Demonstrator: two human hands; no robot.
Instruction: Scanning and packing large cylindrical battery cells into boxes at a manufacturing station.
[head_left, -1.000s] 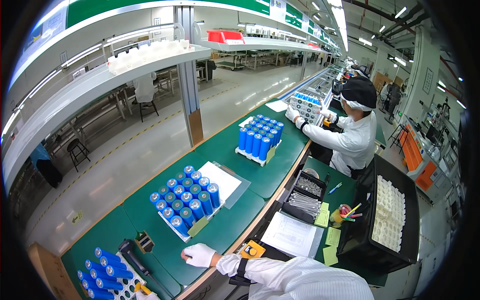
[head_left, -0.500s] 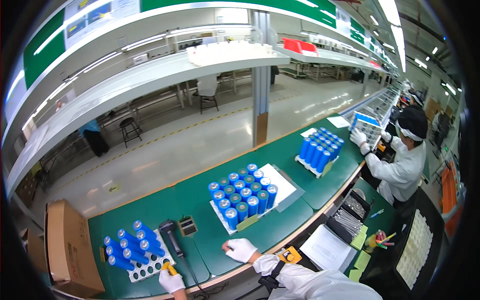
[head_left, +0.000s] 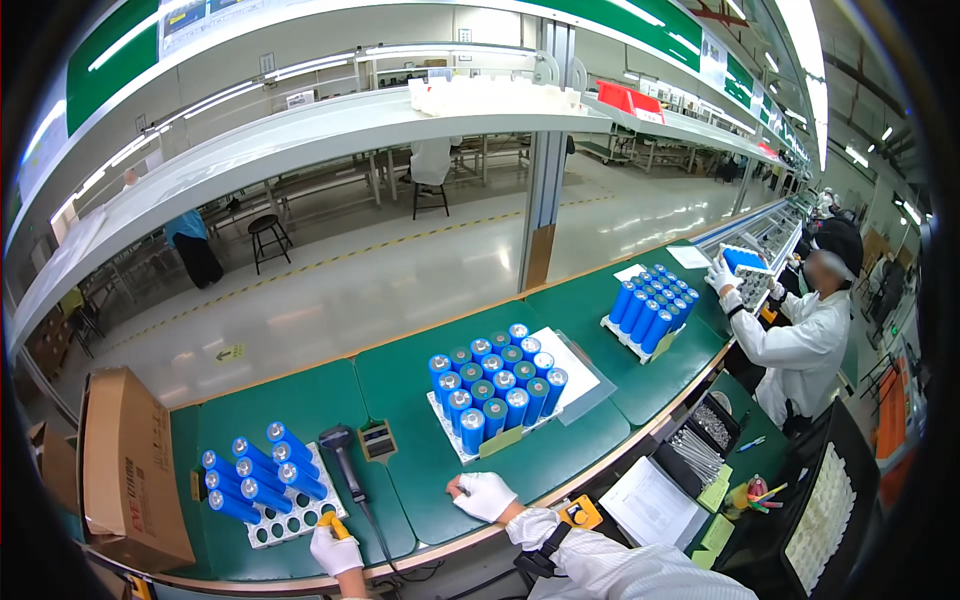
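My left hand (head_left: 337, 551), in a white glove, is at the near corner of a white plastic holder (head_left: 262, 538) with round holes. Yellow shows at its closed fingertips; whether this is finger covers or a small thing held, I cannot tell. Blue cylindrical battery cells (head_left: 265, 496) stand in the holder, leaning in the view, with bare holes along its near side. My right hand (head_left: 484, 497), also gloved with a bare fingertip showing, rests on the green bench with fingers curled and nothing seen in them. Beyond it stands a fuller block of blue cells (head_left: 495, 392) in a white holder.
A black handheld scanner (head_left: 342, 462) lies right of the left holder, its cable running to the bench edge. A cardboard box (head_left: 135, 470) stands far left. More cells (head_left: 650, 312) stand farther right, near a co-worker (head_left: 795, 320) holding a blue pack. A shelf (head_left: 300, 130) spans above.
The whole view has shifted slightly. The co-worker's blue pack is tilted differently. My hands stay in almost the same places on the bench.
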